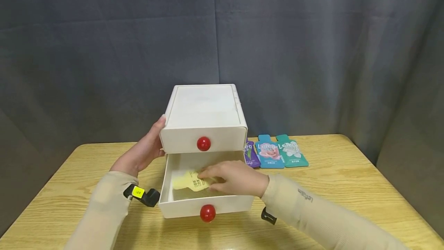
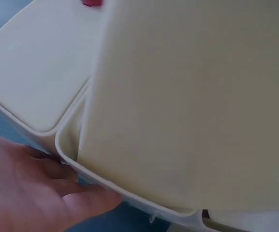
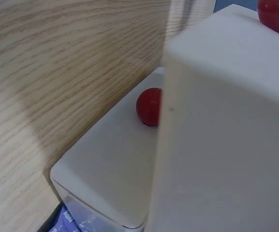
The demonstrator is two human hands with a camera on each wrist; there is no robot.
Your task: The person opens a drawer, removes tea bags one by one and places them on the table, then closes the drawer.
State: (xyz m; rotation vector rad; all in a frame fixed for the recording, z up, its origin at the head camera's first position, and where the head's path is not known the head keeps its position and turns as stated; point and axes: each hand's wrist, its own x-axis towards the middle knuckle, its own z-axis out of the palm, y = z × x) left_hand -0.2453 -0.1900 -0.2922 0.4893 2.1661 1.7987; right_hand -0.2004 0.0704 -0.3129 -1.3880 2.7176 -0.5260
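Observation:
A white drawer cabinet [image 1: 204, 105] with red round knobs stands on the table. Its upper drawer is closed, while the drawer [image 1: 184, 208] below it is pulled out. My left hand [image 1: 143, 151] rests against the cabinet's left side near the front edge; the left wrist view shows its fingers along that side. Inside the pulled-out drawer, my right hand [image 1: 230, 176] holds a pale yellow sachet [image 1: 190, 180] with dark print by its right end, fingers above and thumb nearer the front. Part of the sachet is hidden under the fingers. The right wrist view does not show the right hand.
Right of the cabinet lie a purple sachet [image 1: 251, 155], a blue sachet [image 1: 270, 153] and a green sachet [image 1: 292, 151]. Beneath the pulled-out drawer, a closed drawer front with a red knob [image 3: 149, 106] shows. A grey curtain [image 1: 277, 49] hangs behind the wooden table [image 1: 347, 188].

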